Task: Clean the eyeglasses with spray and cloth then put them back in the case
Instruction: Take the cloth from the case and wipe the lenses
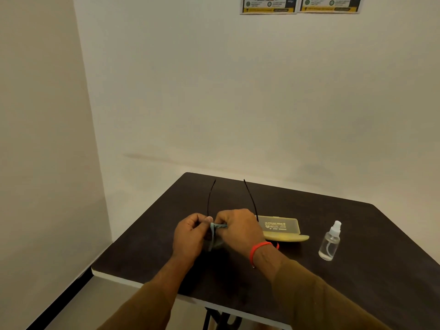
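Note:
Both hands hold the eyeglasses [250, 198] above the middle of the dark table [357, 294]. The two thin black temples stick out away from me; the lenses are hidden behind my fingers. My left hand [190, 234] grips the frame's left side. My right hand [240, 228] pinches a blue-grey cloth [217, 226] against the frame between the two hands. Just right of my right hand the yellow glasses case [282, 228] lies open on the table. The clear spray bottle [330, 241] stands upright further right.
The table stands in a corner, with a cream wall [238, 91] behind it and another on the left. Its white front edge [114, 277] is near me. Two posters [300, 4] hang high on the back wall.

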